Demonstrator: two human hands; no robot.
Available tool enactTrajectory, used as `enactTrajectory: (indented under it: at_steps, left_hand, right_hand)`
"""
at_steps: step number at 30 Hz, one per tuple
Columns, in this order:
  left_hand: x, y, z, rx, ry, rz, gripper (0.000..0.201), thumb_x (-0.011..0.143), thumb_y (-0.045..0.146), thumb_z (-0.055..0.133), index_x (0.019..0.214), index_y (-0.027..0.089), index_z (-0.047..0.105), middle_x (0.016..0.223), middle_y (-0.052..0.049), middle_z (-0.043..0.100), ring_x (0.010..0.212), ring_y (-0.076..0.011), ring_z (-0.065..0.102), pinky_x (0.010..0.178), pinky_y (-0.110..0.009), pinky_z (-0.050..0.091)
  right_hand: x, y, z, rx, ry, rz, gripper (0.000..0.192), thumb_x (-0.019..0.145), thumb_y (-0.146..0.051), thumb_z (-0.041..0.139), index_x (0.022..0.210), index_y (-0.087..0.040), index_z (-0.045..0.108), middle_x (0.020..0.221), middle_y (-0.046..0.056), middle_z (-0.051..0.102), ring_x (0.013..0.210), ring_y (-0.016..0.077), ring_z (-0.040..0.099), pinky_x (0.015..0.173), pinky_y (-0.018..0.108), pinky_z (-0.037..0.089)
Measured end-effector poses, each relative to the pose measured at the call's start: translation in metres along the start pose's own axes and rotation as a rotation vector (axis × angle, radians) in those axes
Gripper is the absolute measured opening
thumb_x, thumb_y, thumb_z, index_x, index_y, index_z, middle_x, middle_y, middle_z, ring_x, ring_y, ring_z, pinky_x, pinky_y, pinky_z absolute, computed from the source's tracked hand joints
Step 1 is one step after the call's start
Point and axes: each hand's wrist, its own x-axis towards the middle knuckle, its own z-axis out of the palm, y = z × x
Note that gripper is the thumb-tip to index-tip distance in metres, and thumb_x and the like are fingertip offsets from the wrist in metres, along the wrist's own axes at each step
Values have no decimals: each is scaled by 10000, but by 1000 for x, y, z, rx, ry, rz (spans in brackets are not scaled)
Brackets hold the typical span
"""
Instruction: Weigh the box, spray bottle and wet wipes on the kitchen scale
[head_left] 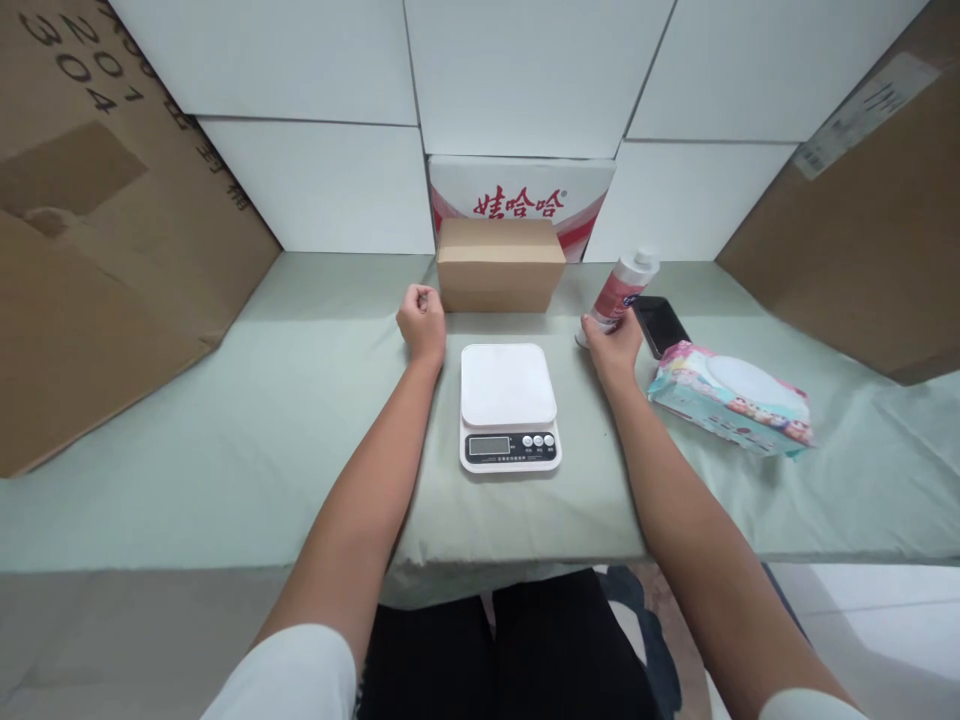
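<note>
Beside scale: left hand clenched in fist on cloth, empty; right hand grasping tilted bottle.

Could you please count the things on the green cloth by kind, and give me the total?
Scale: 1
Small cardboard box: 1
Bottle, in the right hand: 1
Phone: 1
Pack of wet wipes: 1
Total: 5
The left hand rests closed on the cloth, holding nothing that can be seen.
</note>
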Motion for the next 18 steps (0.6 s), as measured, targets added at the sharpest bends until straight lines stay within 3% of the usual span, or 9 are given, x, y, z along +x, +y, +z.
enactTrajectory:
  at_steps: [2,6,9,13,18]
  left_hand:
    - [0,1,0,-10,-3,-5,224,885,105,570,694,215,529,591,64,363,574,-117,344,623,-271,286]
    - [0,3,0,-31,4,-42,245,909,120,569,693,216,504,565,75,317,558,-113,314,618,-265,266]
    - [-1,5,0,-38,11,-61,250,922,122,568,698,213,504,560,82,312,538,-105,292,605,-270,251]
    - [-1,6,1,-24,4,-53,247,930,141,559,703,219,503,550,87,301,527,-104,275,591,-267,250]
    - [0,5,1,-30,-11,-55,229,923,161,560,706,221,514,547,84,286,530,-107,286,598,-266,260]
  right_hand:
    - [-7,-15,-5,67,-141,-37,378,692,-469,794,900,-194,641,880,82,730,796,247,673,795,425,579]
    - [-37,-61,-15,268,-539,-142,444,723,-526,862,964,-192,698,964,92,762,849,239,690,777,381,574]
    - [-57,-87,-13,308,-718,-156,497,711,-598,901,943,-199,715,959,79,759,882,240,686,777,371,566]
    - [-71,-97,-6,287,-810,-163,530,702,-636,908,936,-204,709,912,58,737,781,208,630,682,348,509]
    - [-75,-97,-1,259,-813,-201,572,674,-643,922,967,-207,695,825,14,691,681,157,521,608,303,429]
